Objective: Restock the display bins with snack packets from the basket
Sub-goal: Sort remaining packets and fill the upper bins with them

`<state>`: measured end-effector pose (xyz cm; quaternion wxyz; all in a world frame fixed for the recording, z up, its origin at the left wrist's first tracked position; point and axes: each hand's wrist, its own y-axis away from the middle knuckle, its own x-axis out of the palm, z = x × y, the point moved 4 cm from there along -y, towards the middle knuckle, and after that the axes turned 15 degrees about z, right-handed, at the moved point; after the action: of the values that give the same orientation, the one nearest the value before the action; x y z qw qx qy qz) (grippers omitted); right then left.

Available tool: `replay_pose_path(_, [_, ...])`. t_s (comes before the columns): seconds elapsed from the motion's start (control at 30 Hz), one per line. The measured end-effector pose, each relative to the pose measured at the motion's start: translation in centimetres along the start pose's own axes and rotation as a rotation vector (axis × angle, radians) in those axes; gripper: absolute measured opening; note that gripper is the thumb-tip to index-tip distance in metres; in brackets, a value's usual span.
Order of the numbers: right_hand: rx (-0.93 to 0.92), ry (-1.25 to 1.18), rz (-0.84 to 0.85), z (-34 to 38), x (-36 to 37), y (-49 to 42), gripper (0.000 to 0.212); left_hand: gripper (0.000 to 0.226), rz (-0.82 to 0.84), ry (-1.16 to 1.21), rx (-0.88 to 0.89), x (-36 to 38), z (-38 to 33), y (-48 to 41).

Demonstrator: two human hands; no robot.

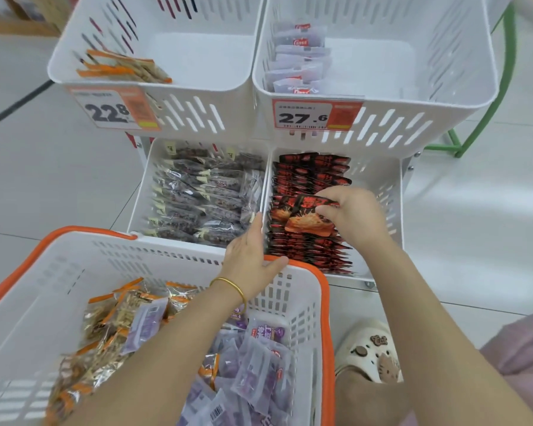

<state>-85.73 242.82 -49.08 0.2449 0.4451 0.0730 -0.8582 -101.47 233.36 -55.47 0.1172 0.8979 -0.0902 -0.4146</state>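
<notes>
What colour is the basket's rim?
Orange: the rim of the basket, clearest in the head view.

Basket (166, 256) cropped below; price tag (316, 115) print likely unreadable.

This is a shop, a snack aisle by the look of it. White slotted bins (154, 87) stand in two tiers, and each far one carries a printed price on its front: 22.8 on the left tag (111, 110), 27.6 on the right tag (316, 115). The near ones hold one product apiece in neat rows, dark packets (197, 201) left and red packets (308, 176) right. An orange-rimmed basket (326, 302) of loose stock sits nearest on the pale tiled floor (474, 226), with a green display frame (502, 87) far right.
</notes>
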Motion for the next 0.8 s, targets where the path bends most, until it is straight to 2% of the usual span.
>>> replay_pose_path(0.1, [0.014,0.133,0.062,0.5,0.8,-0.8,0.028,0.092,-0.021,0.133,0.001,-0.3,-0.2,-0.2])
replay_pose_path(0.23, [0.017,0.184,0.180,0.7,2.6,-1.6,0.031,0.087,-0.006,0.198,0.015,-0.6,-0.3,0.1])
replay_pose_path(0.3, [0.001,0.159,0.202,0.8,2.6,-1.5,0.034,0.088,0.004,0.216,0.012,-0.6,-0.2,0.1])
replay_pose_path(0.37, [-0.020,0.027,0.126,0.8,0.9,-0.8,0.032,0.089,0.010,0.217,0.000,-0.6,-0.1,-0.1])
replay_pose_path(0.47, [0.000,-0.233,0.001,-0.2,-2.6,1.4,0.017,0.087,-0.023,0.080,-0.015,-0.6,-0.3,-0.2])
replay_pose_path(0.53, [0.036,-0.317,-0.055,-1.1,-4.0,2.6,0.017,0.080,-0.078,-0.086,0.006,-0.5,-0.9,-0.2])
replay_pose_path(0.67, [0.095,-0.260,-0.167,-2.7,-4.6,3.4,0.018,0.069,-0.108,-0.369,0.048,0.1,-2.6,-1.0])
replay_pose_path(0.8, [0.136,-0.171,-0.233,-3.8,-4.4,3.2,0.017,0.067,-0.105,-0.458,0.026,0.1,-3.3,-1.8])
